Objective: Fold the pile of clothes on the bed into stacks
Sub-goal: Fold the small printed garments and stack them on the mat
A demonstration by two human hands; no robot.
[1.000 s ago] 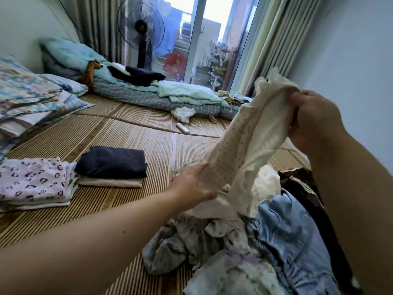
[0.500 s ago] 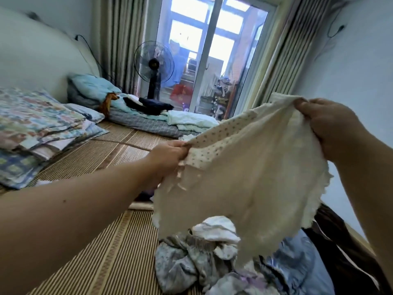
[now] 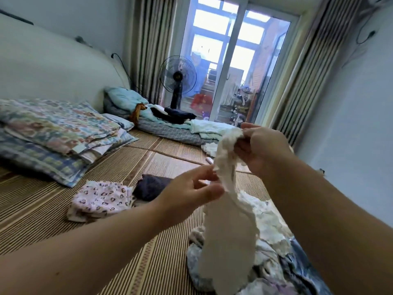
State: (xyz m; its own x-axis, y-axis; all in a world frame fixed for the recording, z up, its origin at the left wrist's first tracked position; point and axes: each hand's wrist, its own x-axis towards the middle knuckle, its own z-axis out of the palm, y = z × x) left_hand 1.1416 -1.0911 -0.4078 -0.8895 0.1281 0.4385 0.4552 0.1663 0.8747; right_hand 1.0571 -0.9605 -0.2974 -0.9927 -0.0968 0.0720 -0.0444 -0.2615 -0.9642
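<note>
The right hand (image 3: 262,149) was raised above the mat, its fingers and thumb curled round the bunched top of a cream garment (image 3: 230,228) and gripping it, so that the cloth hung down in a long, narrow, crumpled fall. Its lower end reached the pile of unfolded clothes (image 3: 270,260) at the near right of the bed, where grey, white and blue pieces lay tangled together. The left hand (image 3: 191,188) was lower and to the left of the right, with its fingers and thumb drawn toward each other at the garment's left edge, a little below the gripped top; the cloth met the fingertips there, but I could not tell whether they pinched it or only touched it. Beyond the left forearm, two folded stacks sat side by side on the striped bamboo mat (image 3: 53,211): a pink heart-print stack (image 3: 100,199) and, just to its right, a dark navy stack (image 3: 152,187), the two touching or nearly so. Further left, a heap of floral quilts and pillows (image 3: 55,128) lay against the pale headboard. At the far end of the mat were teal bedding (image 3: 125,97) and a small white cloth (image 3: 209,148), with a standing fan (image 3: 178,76) before the sliding glass door (image 3: 234,60) and striped curtains on either side.
</note>
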